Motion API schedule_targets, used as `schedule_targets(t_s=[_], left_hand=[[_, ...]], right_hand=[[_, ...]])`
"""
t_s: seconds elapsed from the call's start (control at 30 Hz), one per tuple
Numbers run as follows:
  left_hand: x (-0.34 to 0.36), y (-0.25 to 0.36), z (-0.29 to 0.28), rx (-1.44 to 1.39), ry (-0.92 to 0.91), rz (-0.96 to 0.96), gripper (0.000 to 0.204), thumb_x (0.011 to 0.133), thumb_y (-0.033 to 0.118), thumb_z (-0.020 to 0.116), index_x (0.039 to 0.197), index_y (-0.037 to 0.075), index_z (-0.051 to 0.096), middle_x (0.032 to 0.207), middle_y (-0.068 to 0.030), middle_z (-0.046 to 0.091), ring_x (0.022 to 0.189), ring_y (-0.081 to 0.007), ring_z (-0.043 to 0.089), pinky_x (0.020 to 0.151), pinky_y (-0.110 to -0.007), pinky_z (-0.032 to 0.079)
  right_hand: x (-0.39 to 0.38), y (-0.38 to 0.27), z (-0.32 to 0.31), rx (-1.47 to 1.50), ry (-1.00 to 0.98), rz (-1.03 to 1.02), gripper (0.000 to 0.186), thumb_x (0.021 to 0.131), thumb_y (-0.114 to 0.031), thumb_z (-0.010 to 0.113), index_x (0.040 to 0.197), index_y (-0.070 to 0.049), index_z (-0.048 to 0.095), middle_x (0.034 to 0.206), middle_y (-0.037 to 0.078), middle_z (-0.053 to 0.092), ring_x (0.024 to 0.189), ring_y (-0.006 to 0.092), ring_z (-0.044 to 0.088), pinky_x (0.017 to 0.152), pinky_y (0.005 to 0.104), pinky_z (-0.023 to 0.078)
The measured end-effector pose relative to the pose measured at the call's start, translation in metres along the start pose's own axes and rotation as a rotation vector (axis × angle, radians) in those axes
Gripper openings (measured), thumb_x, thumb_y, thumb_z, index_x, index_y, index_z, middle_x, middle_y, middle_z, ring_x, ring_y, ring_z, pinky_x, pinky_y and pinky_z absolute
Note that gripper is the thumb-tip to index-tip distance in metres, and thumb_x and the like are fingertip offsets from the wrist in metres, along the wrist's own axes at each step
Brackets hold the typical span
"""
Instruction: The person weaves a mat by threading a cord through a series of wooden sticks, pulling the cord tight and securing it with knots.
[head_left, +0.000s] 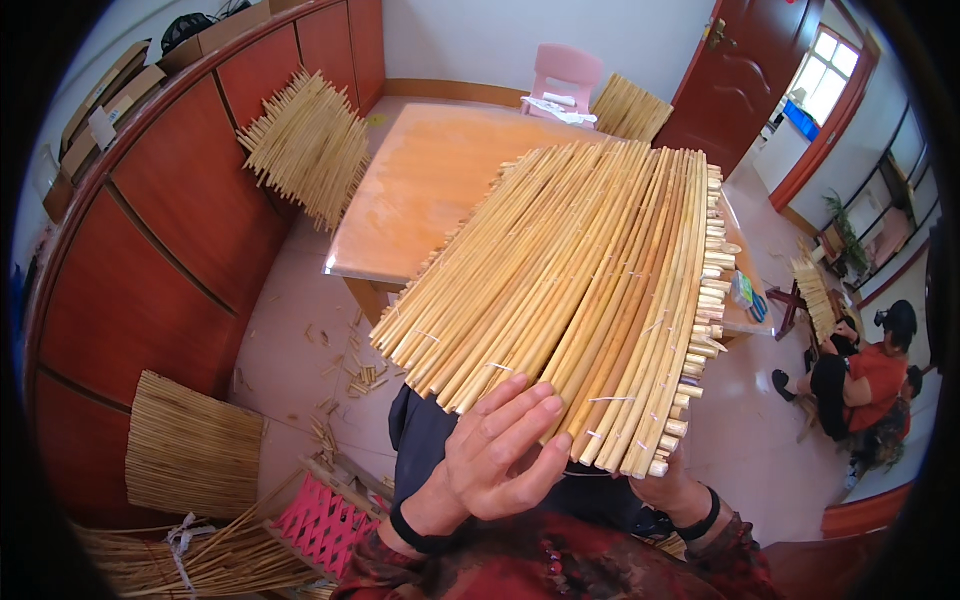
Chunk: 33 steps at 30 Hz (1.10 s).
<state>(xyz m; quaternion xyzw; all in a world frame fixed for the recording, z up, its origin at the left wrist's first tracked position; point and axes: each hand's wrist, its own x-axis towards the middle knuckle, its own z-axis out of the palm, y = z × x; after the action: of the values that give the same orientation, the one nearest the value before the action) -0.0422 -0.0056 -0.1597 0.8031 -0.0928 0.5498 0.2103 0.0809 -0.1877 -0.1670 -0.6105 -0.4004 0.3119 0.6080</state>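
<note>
A mat of straight tan reed or plant stalks (pixel 560 270), bound with white thread, slopes from the table toward me. Its near end overhangs the front edge, above my lap. Along the right side, stalk ends (pixel 712 290) poke out beneath the top layer, so the mat looks folded or layered. My left hand (pixel 510 445) rests on the near end with fingers stretched and thumb apart, touching the stalks. Under the near right corner is my right hand (pixel 672 488); its fingers are hidden by the mat. Both wrists wear black bands.
Beneath the mat stands an orange-brown table (pixel 400 190), with blue-handled scissors (pixel 758 305) at its right. More stalk mats lean on the red cabinets (pixel 180 190). Stalk scraps (pixel 362 375) litter the floor. A pink chair (pixel 566 75) stands behind; a person in red (pixel 873 380) sits right.
</note>
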Motion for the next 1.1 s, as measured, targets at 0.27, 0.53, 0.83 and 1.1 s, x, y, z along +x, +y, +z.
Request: schedule_targets(t_s=[0.27, 0.53, 0.83, 1.1], left_hand=[[-0.003, 0.0, 0.005, 0.004, 0.05, 0.039, 0.019, 0.074, 0.003, 0.062, 0.092, 0.001, 0.055, 0.097, -0.014, 0.055, 0.093, -0.0317, 0.06, 0.081, -0.046, 0.051], [0.0, 0.0, -0.003, -0.003, 0.033, 0.047, 0.02, 0.074, 0.004, 0.062, 0.093, 0.001, 0.055, 0.095, -0.0119, 0.054, 0.093, -0.0323, 0.059, 0.08, -0.046, 0.052], [-0.001, 0.0, -0.004, 0.023, 0.016, 0.067, 0.019, 0.074, 0.007, 0.061, 0.092, 0.002, 0.056, 0.093, -0.0112, 0.054, 0.091, -0.0314, 0.06, 0.079, -0.045, 0.053], [-0.003, 0.0, -0.004, 0.02, -0.011, 0.065, 0.017, 0.074, 0.007, 0.059, 0.09, 0.002, 0.056, 0.091, -0.0115, 0.056, 0.091, -0.0314, 0.06, 0.079, -0.045, 0.053]], right_hand=[[-0.021, 0.054, -0.021, 0.917, 0.208, 0.647, 0.046, 0.093, -0.032, 0.028, 0.126, -0.003, 0.039, 0.119, 0.012, 0.052, 0.108, 0.0228, 0.054, 0.092, 0.0385, 0.045], [0.005, 0.051, -0.007, 0.176, 0.015, 0.259, 0.045, 0.093, -0.032, 0.029, 0.126, -0.003, 0.039, 0.119, 0.01, 0.053, 0.108, 0.0228, 0.053, 0.092, 0.0398, 0.044], [0.011, 0.046, -0.004, 0.101, 0.018, 0.214, 0.043, 0.093, -0.03, 0.031, 0.126, -0.003, 0.04, 0.118, 0.01, 0.053, 0.108, 0.0227, 0.053, 0.092, 0.0397, 0.044], [0.014, 0.044, -0.005, 0.07, 0.017, 0.201, 0.042, 0.092, -0.028, 0.033, 0.125, -0.004, 0.041, 0.118, 0.009, 0.054, 0.108, 0.0226, 0.053, 0.092, 0.0397, 0.043]])
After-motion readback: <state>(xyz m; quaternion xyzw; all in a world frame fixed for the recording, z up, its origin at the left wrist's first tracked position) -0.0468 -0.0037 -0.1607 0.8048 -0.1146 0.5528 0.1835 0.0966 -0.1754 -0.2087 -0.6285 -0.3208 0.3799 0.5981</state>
